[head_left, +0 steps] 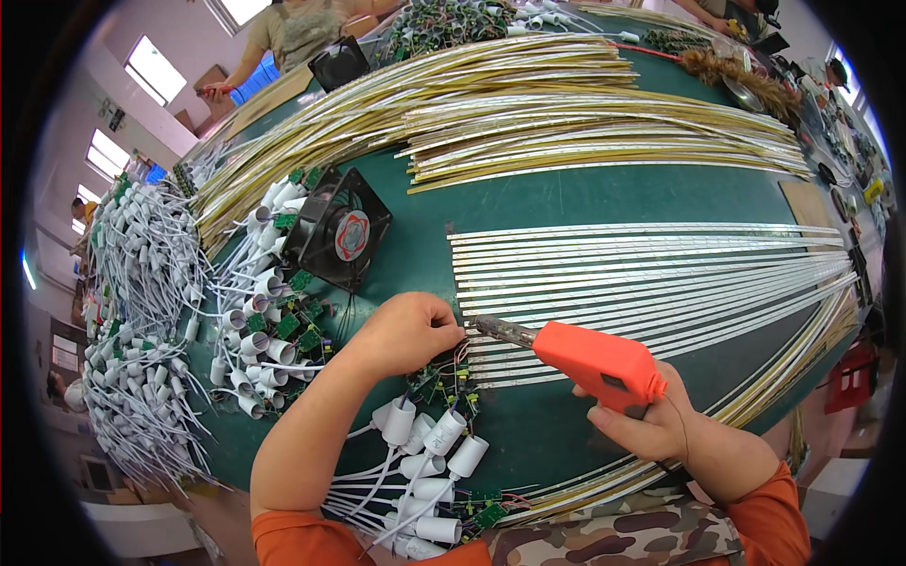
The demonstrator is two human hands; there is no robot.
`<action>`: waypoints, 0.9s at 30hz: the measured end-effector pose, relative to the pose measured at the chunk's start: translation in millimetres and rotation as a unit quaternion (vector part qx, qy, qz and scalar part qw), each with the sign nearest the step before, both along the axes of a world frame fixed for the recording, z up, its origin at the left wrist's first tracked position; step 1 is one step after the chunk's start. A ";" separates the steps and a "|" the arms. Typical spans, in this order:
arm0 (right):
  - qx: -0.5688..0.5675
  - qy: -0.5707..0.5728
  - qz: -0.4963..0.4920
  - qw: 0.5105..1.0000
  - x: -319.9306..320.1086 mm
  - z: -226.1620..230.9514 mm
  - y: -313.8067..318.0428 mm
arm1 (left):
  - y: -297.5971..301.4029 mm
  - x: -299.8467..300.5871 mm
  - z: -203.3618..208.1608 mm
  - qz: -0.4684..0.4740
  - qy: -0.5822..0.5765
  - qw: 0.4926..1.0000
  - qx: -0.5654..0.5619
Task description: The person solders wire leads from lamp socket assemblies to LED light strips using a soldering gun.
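My right hand point(651, 429) grips a red soldering gun point(595, 363) by its handle. The metal tip of the gun points left and reaches the left ends of a fanned row of white LED strips point(613, 292). Right at that tip, my left hand point(408, 335) is closed in a pinch, apparently on a thin wire; its fingertips hide most of it. Below the left hand lie small green circuit boards point(439, 382) with thin reddish wires. White lamp caps point(445, 432) with white cables are bunched nearer to me.
A black fan point(342, 231) stands left of the strips. Left of it are piled white caps with cables point(142, 245). Bundles of yellowish strips point(604, 141) cover the far side of the green table point(415, 222). Another person point(302, 33) works at the far left.
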State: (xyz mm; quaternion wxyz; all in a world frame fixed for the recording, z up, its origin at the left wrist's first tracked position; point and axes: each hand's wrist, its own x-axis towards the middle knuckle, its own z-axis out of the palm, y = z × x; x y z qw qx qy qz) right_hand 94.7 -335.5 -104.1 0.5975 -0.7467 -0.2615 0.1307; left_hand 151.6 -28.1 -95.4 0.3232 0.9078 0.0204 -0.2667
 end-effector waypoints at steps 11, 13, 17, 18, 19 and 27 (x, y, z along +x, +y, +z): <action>0.015 -0.019 -0.005 1.000 0.4 -4.7 -5.8 | -2.7 0.3 1.9 0.004 0.005 1.000 0.006; 0.024 0.008 -0.012 1.000 0.0 -6.7 -5.9 | -1.3 0.3 -0.5 -0.006 -0.004 1.000 0.008; 0.012 0.005 -0.010 1.000 1.8 -5.6 -8.1 | -2.6 1.4 1.4 -0.001 0.002 1.000 0.005; 0.015 0.008 -0.009 1.000 1.8 -4.7 -7.5 | -2.1 1.1 2.5 -0.001 0.010 1.000 0.010; 0.018 0.011 -0.007 1.000 1.8 -4.1 -7.1 | -0.7 0.6 2.3 -0.003 0.009 1.000 0.011; 0.033 0.018 -0.009 0.999 0.8 -8.0 -8.6 | 8.4 -1.8 2.4 -0.021 0.008 0.991 -0.130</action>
